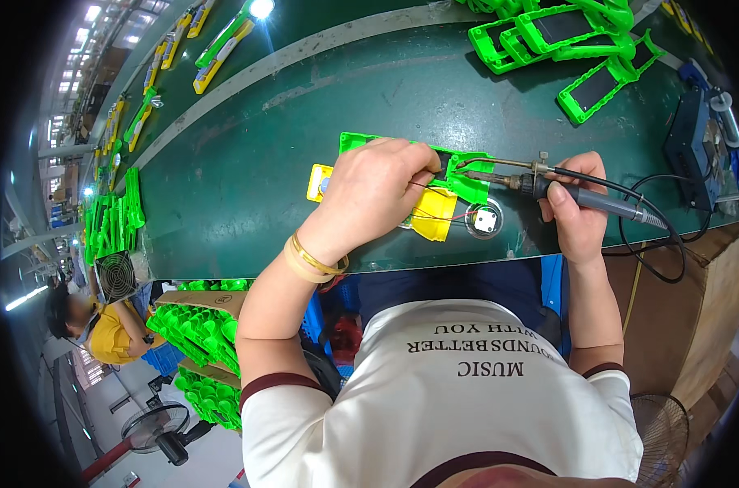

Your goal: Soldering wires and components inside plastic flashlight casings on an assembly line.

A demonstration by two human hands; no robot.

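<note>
My right hand (577,210) is closed around the grey handle of a soldering iron (605,202), with a thin metal feed tube clamped along it. The iron's tip points left into a green plastic casing (472,189) lying at the table's near edge. My left hand (373,189) rests over that casing, fingers closed on it; what the fingertips pinch inside is hidden. Below the green casing lies a yellow casing half (435,218), partly under my left hand. Thin red and black wires run from there to a round clear lamp piece (485,220) with a white square.
Several green casings (561,28) are piled at the far right. A blue soldering station (691,146) stands right, its black cable (654,272) looping beside my right arm. Yellow-and-green lamps (223,57) line the far left. Boxed green parts (194,333) and a fan (158,427) are lower left; a person (117,329) sits beyond.
</note>
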